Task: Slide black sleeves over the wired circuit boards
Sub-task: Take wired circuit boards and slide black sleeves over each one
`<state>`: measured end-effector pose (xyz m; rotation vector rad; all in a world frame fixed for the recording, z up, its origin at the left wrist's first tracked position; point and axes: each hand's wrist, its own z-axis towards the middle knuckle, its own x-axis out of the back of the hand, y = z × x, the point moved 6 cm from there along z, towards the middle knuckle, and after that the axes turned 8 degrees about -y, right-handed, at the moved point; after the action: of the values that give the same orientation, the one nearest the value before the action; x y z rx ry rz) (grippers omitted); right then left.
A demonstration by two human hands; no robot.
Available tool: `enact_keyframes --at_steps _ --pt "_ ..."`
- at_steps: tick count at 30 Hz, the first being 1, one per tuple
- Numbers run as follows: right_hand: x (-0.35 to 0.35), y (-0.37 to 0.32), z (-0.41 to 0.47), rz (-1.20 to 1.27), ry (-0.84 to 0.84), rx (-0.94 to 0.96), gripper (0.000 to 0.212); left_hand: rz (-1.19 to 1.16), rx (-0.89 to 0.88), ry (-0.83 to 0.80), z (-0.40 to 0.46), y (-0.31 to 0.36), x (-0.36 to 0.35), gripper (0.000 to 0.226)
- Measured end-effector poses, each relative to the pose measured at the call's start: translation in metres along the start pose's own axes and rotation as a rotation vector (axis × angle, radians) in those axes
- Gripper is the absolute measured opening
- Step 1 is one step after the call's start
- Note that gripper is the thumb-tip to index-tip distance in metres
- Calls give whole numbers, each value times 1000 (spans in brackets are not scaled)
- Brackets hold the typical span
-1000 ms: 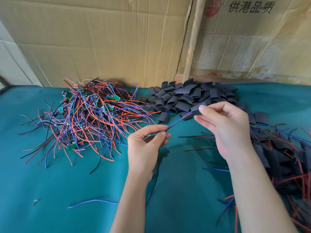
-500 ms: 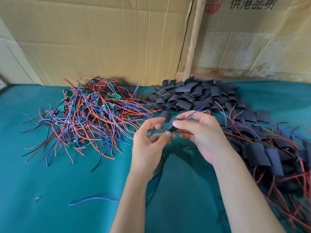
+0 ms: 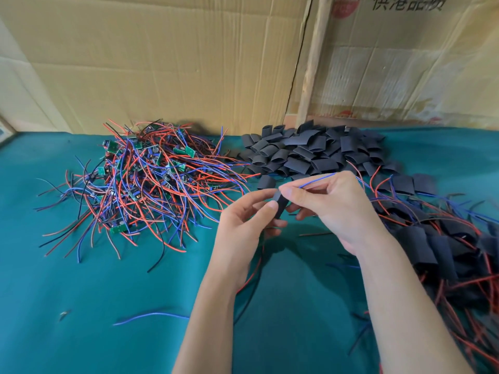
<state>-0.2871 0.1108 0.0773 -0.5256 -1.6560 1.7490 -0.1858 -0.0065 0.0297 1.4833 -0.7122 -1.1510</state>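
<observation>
Both forearms reach in over green-clothed table (image 3: 81, 306). Left hand (image 3: 243, 220) and right hand (image 3: 332, 206) meet mid-table, fingers curled, each grip pinching one short black sleeve (image 3: 279, 205). Blue wire (image 3: 316, 180) exits over the right hand's fingers.

Both bare forearms reach up from the bottom edge and meet near the middle, above the table. The left hand (image 3: 244, 217) is turned back-up, wrist slightly bent, its thumb and curled fingers closed around the lower part of a black sleeve (image 3: 280, 203). The right hand (image 3: 336, 205) comes in from the right, its forefinger and thumb pinching the sleeve's upper end, with a blue wire (image 3: 316, 180) running out over the knuckles. Its lower fingers curl beneath, possibly resting against the left fingertips; the overlap hides this.
</observation>
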Motion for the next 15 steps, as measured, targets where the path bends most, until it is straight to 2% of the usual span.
enact_keyframes --at_steps 3,7,12,15 --pt "7 -9 -1 -39 83 57 9 -100 56 -45 0 -4 -4 18" --pt "12 -18 -2 -59 145 123 10 -107 74 -56 0 -6 -6 17" --pt "21 -15 -2 -93 290 133 11 52 -41 -86 0 2 -10 31" --pt "26 -9 -2 -117 316 97 14 125 -96 -123 -1 6 -15 32"
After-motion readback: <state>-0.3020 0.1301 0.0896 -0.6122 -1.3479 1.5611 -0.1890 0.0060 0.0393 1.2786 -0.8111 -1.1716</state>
